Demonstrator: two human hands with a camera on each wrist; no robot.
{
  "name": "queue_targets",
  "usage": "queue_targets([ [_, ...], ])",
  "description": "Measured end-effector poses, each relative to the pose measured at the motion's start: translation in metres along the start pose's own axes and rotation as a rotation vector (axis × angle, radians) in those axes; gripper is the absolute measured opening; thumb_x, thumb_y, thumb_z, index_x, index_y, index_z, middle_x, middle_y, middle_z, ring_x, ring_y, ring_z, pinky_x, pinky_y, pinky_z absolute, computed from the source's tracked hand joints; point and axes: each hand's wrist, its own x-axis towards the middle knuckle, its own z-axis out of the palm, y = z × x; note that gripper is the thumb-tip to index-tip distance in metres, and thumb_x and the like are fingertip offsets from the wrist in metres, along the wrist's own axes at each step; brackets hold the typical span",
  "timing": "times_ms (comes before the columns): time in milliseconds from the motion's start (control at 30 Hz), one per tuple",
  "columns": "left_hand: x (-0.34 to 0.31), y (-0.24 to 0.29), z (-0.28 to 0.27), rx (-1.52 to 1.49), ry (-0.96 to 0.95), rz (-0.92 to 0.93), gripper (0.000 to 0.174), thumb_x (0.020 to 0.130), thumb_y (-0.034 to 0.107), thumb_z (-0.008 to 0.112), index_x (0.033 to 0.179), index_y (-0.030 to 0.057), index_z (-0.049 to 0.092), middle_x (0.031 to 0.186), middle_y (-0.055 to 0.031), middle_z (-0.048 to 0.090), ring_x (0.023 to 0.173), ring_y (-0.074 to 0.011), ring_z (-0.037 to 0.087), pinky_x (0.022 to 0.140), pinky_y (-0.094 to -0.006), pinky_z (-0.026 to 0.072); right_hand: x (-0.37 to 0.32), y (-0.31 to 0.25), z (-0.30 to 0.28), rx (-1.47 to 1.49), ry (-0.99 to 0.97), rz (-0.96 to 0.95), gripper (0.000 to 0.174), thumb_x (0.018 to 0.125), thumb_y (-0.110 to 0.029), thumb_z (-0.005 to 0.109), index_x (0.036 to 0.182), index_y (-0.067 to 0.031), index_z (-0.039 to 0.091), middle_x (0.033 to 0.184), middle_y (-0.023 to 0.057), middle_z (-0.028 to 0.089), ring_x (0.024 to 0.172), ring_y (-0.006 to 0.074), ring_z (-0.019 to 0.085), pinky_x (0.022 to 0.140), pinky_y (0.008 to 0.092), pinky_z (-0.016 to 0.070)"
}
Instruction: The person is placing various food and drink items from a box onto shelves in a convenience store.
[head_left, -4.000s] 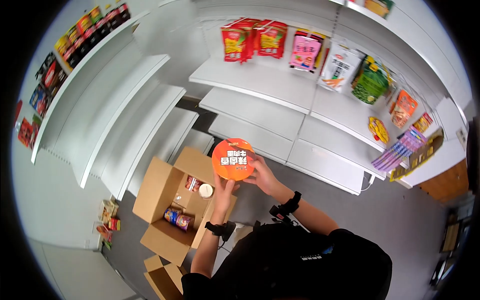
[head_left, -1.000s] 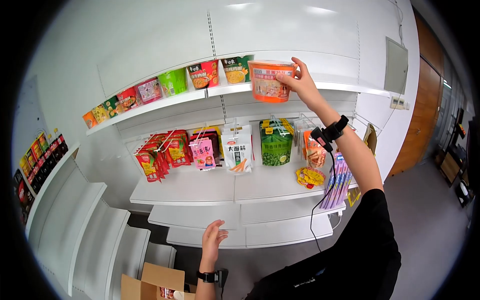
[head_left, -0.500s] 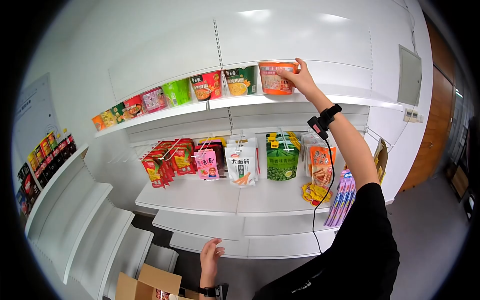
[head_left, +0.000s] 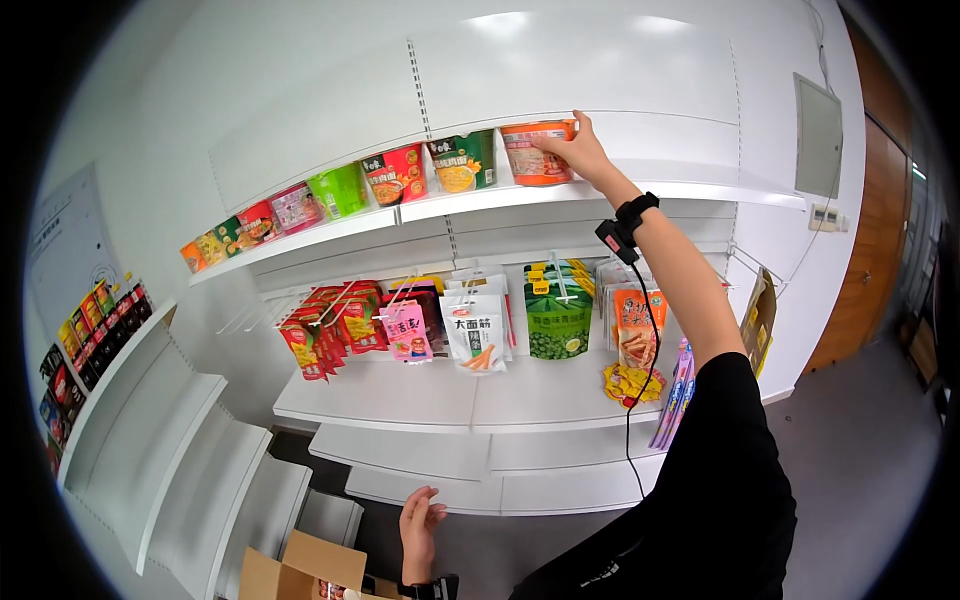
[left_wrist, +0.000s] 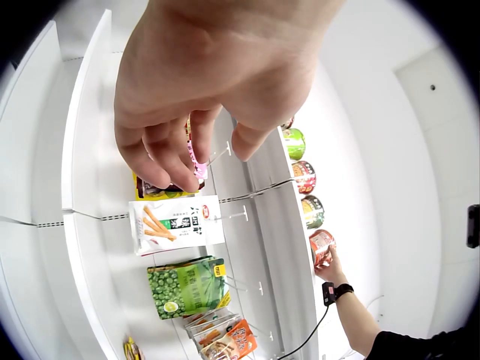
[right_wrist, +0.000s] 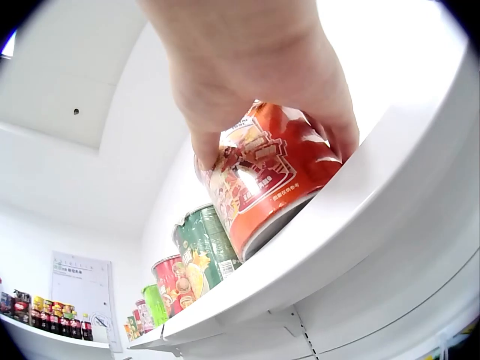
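Note:
The right hand (head_left: 583, 157) grips an orange noodle tub (head_left: 537, 155) at the right end of the row on the upper shelf (head_left: 640, 190). Seen from the right wrist, thumb and fingers (right_wrist: 341, 135) clasp both sides of the tub (right_wrist: 259, 176), its base at the shelf's surface. Just left of it stands a green tub (head_left: 463, 163), then a red one (head_left: 395, 175). The left hand (head_left: 418, 530) hangs low in front of the lower shelves, holding nothing, its fingers loosely bent; the left wrist view shows this hand (left_wrist: 217, 82) large and empty.
Snack bags, among them a white one (head_left: 476, 332) and a green one (head_left: 559, 318), hang on hooks below the upper shelf. An open cardboard box (head_left: 320, 562) is at the bottom left. Bottles (head_left: 130, 300) line a side shelf (head_left: 120, 355). A cable (head_left: 630, 430) dangles from the right wrist.
The orange tub, first held low in both hands, was raised in the right hand to the upper shelf and has moved slightly left, nearer the green tub. The left hand let go and stayed low.

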Motion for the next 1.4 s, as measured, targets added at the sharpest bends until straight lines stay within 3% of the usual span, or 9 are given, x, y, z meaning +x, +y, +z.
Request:
queue_targets([
  [267,-0.007,-0.004,0.004,-0.040,0.033,-0.009,0.032,0.095,0.020,0.053,0.120,0.0006,0.054,0.113,-0.0114,0.060,0.081,-0.0143,0.062,0.071,-0.0272,0.0512,0.007,0.006,0.002,0.002,-0.006,-0.020,0.114,0.067,-0.040,0.080,0.138,0.0146,0.010,0.126,0.0314,0.046,0.111,0.0310,0.055,0.091,0.0319,0.0483],
  [900,-0.027,-0.027,-0.009,-0.078,0.101,-0.055,0.028,0.094,0.020,0.054,0.117,0.0038,0.056,0.110,-0.0081,0.060,0.078,-0.0140,0.062,0.069,-0.0274,0.0505,0.020,0.018,0.004,-0.085,-0.013,0.035,0.120,0.064,-0.048,0.080,0.140,0.0122,0.009,0.130,0.0317,0.043,0.116,0.0348,0.052,0.096,0.0338,0.0451],
  [1000,-0.028,-0.029,-0.012,-0.084,0.102,-0.059,0.028,0.094,0.020,0.054,0.117,0.0041,0.056,0.110,-0.0079,0.060,0.078,-0.0140,0.062,0.069,-0.0274,0.0505,0.015,0.015,0.005,-0.116,0.096,-0.004,0.119,0.065,-0.048,0.079,0.141,0.0106,0.009,0.130,0.0338,0.042,0.118,0.0359,0.050,0.096,0.0352,0.0450],
  [1100,-0.028,-0.029,-0.015,-0.108,0.109,-0.056,0.029,0.094,0.023,0.056,0.117,0.0044,0.056,0.109,-0.0076,0.060,0.079,-0.0141,0.061,0.069,-0.0278,0.0506,-0.004,-0.011,0.002,-0.008,0.187,0.015,0.117,0.067,-0.052,0.077,0.141,0.0090,0.011,0.132,0.0366,0.038,0.121,0.0382,0.048,0.098,0.0377,0.0435],
  [1200,-0.032,-0.031,-0.021,-0.116,0.121,-0.060,0.031,0.093,0.025,0.057,0.117,0.0045,0.056,0.108,-0.0074,0.061,0.079,-0.0144,0.061,0.069,-0.0282,0.0506,-0.008,-0.012,-0.002,-0.005,0.225,0.022,0.116,0.069,-0.061,0.072,0.143,0.0064,0.013,0.139,0.0364,0.028,0.131,0.0397,0.034,0.103,0.0434,0.0356],
  [1333,-0.032,-0.029,-0.027,-0.143,0.137,-0.074,0.029,0.093,0.022,0.056,0.116,0.0038,0.056,0.109,-0.0078,0.061,0.078,-0.0141,0.061,0.068,-0.0270,0.0504,-0.032,-0.018,-0.002,0.097,0.283,-0.039,0.105,0.072,-0.059,0.069,0.141,0.0046,0.022,0.139,0.0332,0.031,0.130,0.0376,0.036,0.104,0.0433,0.0345],
  [1400,-0.032,-0.029,-0.034,-0.136,0.142,-0.069,0.030,0.093,0.023,0.057,0.115,0.0043,0.057,0.107,-0.0077,0.061,0.078,-0.0143,0.061,0.068,-0.0275,0.0504,-0.047,-0.020,0.001,0.134,0.318,-0.073,0.090,0.079,-0.052,0.068,0.138,0.0039,0.030,0.138,0.0280,0.035,0.126,0.0334,0.041,0.100,0.0407,0.0393],
])
